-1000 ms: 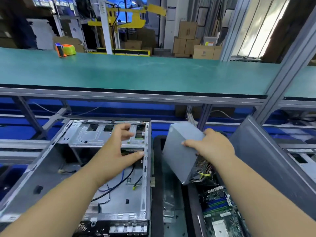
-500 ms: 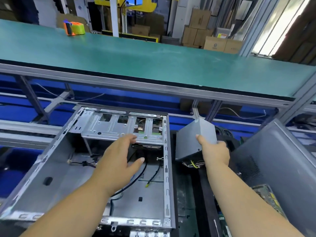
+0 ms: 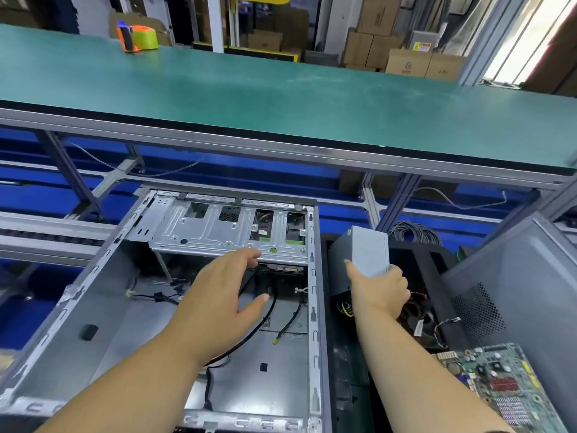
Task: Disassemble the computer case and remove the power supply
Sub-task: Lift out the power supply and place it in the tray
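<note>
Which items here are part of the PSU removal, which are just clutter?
In the job:
power supply, held in right hand
open computer case
left hand over the case

Lying about:
tape dispenser
motherboard
side panel
cable coil

Bright, even indoor light, window (image 3: 527, 39) glare blown out upper right, wide-angle bending at edges, slight softness.

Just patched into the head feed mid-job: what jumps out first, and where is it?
The grey power supply, already out of the case, held in the right hand over a black bin right of centre. Left of it lies the open, gutted case, loose black cables on its floor, with the left hand hovering open below the drive cage. A green motherboard sits at bottom right.
</note>
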Demonstrator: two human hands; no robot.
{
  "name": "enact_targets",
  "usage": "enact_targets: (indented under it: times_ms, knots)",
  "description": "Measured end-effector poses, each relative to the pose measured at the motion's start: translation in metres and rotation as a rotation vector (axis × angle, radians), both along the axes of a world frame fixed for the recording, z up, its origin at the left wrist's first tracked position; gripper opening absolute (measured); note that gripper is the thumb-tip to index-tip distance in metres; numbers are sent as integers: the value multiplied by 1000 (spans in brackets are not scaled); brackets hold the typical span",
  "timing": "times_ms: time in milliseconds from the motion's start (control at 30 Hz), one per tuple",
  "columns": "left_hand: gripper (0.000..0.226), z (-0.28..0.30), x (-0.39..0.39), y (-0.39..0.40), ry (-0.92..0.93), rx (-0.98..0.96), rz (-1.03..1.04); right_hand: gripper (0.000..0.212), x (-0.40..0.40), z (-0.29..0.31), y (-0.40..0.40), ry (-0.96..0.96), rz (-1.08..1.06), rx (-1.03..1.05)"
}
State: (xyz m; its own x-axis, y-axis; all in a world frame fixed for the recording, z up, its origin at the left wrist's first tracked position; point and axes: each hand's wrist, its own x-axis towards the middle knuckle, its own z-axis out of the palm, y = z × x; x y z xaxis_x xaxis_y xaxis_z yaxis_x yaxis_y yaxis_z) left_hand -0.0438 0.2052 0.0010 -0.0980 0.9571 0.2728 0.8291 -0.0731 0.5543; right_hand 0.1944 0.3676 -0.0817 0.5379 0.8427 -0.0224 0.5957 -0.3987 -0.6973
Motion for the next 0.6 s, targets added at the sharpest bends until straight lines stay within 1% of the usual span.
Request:
enact_targets:
  times_ms: [200,500,600]
  knots:
    - [58,-4,-3,2,9,5,-11,99,4,-7,-2,-25,40,-91]
    - [56,-3,-4,1,-22,24,5,102,-7,-16,-4,-147,77,-188]
    - [55,-3,-6,2,-26,24,17,105,-12,-9,5,-193,101,-274]
